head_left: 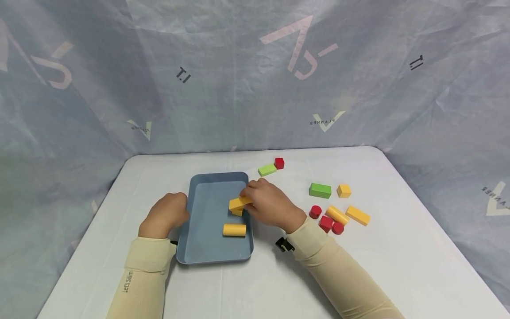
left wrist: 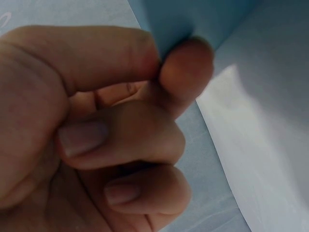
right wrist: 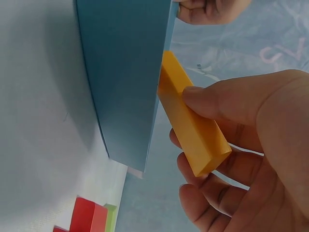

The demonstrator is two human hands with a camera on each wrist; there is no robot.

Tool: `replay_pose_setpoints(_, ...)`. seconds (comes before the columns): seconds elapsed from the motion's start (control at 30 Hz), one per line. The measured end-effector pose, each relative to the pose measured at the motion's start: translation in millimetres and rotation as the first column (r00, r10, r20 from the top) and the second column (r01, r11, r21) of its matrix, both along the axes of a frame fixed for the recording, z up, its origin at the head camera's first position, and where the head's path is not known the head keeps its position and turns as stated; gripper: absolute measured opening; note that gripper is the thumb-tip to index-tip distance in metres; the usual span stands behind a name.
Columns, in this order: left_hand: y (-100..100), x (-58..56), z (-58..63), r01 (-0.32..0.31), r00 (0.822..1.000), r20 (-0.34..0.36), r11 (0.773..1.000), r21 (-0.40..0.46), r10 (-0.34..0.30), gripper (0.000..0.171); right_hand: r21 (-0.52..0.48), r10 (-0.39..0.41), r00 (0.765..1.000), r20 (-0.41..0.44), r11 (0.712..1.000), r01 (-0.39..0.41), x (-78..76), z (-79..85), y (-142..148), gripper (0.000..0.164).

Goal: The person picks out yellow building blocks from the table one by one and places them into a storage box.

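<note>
The blue-grey tray lies on the table, and my left hand pinches its left rim between thumb and a curled finger, as the left wrist view shows at the tray's wall. My right hand holds a long yellow block at the tray's right side, thumb on one face and fingers behind. In the head view the block's far end reaches over the inside of the tray. Beneath it another yellow piece is partly hidden. A yellow cylinder lies in the tray nearer to me.
Right of the tray lie a green block, a yellow cube, a yellow cylinder, a yellow block, a red cube and red cylinders. Behind are a light green block and another red cube.
</note>
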State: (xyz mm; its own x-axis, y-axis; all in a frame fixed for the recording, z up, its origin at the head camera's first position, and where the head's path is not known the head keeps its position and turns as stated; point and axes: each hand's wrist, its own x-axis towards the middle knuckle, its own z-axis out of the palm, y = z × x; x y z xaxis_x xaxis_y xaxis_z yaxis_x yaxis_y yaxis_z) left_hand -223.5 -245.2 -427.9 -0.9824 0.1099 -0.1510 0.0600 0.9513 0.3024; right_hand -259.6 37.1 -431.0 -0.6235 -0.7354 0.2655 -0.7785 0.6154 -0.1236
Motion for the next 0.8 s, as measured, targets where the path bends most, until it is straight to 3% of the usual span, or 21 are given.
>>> replay_pose_setpoints(0.8, 1.0, -1.0, -0.7, -0.005, 1.0, -0.006, 1.0, 0.003, 0.005, 0.012, 0.004, 0.002, 1.0, -0.029, 1.0, -0.002, 0.2, -7.6, -1.7, 0.026)
